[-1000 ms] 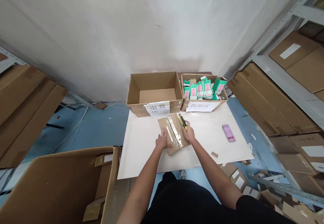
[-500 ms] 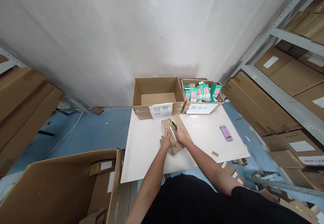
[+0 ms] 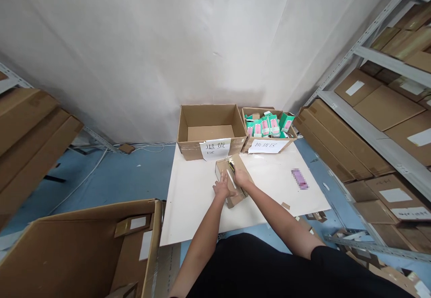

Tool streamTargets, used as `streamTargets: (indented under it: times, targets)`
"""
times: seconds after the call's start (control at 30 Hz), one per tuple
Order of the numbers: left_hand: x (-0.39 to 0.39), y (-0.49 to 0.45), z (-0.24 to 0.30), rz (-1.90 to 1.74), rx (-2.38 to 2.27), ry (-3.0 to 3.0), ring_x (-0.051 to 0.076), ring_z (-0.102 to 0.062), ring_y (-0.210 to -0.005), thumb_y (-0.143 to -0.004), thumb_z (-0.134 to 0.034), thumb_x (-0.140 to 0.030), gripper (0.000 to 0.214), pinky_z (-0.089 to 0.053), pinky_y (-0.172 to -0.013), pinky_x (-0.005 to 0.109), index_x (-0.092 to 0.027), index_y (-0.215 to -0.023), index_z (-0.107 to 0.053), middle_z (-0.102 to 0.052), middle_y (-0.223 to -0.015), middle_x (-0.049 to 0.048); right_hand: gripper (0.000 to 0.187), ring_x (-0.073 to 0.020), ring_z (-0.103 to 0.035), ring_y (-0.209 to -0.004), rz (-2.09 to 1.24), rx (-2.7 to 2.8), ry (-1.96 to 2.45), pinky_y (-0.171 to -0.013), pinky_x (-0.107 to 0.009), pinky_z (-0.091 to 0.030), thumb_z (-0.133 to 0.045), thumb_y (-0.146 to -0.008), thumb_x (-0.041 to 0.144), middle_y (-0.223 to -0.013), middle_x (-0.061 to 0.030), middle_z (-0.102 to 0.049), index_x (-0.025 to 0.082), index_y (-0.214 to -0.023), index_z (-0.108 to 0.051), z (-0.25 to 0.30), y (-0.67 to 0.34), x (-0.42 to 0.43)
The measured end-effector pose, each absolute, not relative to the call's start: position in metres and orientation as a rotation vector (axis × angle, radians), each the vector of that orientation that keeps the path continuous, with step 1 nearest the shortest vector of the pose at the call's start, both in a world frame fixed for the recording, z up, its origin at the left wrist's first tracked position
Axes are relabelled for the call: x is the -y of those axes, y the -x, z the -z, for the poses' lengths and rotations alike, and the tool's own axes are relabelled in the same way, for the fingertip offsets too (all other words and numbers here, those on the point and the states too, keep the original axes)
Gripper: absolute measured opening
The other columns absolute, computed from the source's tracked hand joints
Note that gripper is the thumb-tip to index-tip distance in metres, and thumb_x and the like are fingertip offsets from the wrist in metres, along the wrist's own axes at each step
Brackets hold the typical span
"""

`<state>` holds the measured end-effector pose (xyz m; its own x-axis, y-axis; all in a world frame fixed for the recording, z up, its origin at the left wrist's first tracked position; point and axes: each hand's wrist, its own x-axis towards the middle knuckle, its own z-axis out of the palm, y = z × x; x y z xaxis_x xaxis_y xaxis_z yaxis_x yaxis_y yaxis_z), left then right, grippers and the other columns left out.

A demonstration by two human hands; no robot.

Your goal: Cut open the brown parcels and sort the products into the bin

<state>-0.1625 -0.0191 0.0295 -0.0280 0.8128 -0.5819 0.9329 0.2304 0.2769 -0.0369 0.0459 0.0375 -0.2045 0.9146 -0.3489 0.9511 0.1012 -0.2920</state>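
A small brown cardboard box (image 3: 242, 164) with a white label lies on the white table (image 3: 188, 190) in front of me. My left hand (image 3: 222, 187) rests on the near left part of its top, fingers spread. In my right hand (image 3: 241, 177) is a black and yellow utility knife (image 3: 231, 165). Its front end is over the far part of the box top, at the shiny tape. The blade itself is too small to make out.
Behind the small box stand a large open carton (image 3: 211, 132) and a carton (image 3: 269, 144) of green-and-pink boxes. A blurred purple item (image 3: 299, 179) and a cardboard scrap (image 3: 285, 205) lie at right. A big carton (image 3: 84, 212) is at lower left; loaded shelves (image 3: 380, 132) flank the right.
The view has shifted slightly. My left hand stays spread on the small box, and my right hand still holds the utility knife near the taped end, with little visible movement.
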Motion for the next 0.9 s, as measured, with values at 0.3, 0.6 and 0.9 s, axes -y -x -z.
streamTargets:
  times: [0.3, 0.6, 0.9]
  targets:
    - [0.019, 0.167, -0.023, 0.201, -1.852, -1.644, 0.044, -0.044, -0.142, -0.056, -0.079, -0.083, 0.144, -0.047, -0.107, 0.054, -0.041, -0.17, 0.0, 0.02, -0.177, -0.0027, 0.074, -0.0358, -0.072, -0.108, 0.756, -2.196, -1.843, -0.089, -0.04, -0.054, -0.077, -0.084, 0.033, -0.116, -0.0158, -0.076, 0.02, -0.152, -0.052, -0.057, 0.007, -0.011]
    - [0.018, 0.167, -0.021, 0.212, -1.877, -1.636, 0.043, -0.044, -0.143, -0.058, -0.078, -0.083, 0.141, -0.048, -0.108, 0.052, -0.043, -0.169, -0.001, 0.017, -0.178, -0.0051, 0.064, -0.0362, -0.073, -0.102, 0.766, -2.068, -1.779, -0.079, -0.04, -0.053, -0.071, -0.079, 0.017, -0.111, -0.0161, -0.076, 0.026, -0.141, -0.06, -0.073, -0.037, 0.06]
    - [0.022, 0.171, -0.019, 0.139, -1.843, -1.647, 0.04, -0.05, -0.139, -0.063, -0.076, -0.082, 0.138, -0.053, -0.102, 0.046, -0.041, -0.169, 0.003, 0.018, -0.178, -0.0037, 0.059, -0.0291, -0.073, -0.099, 0.825, -2.182, -2.138, -0.083, -0.033, -0.048, -0.052, -0.099, 0.027, -0.107, -0.0095, -0.077, 0.027, -0.157, -0.044, -0.082, -0.086, 0.078]
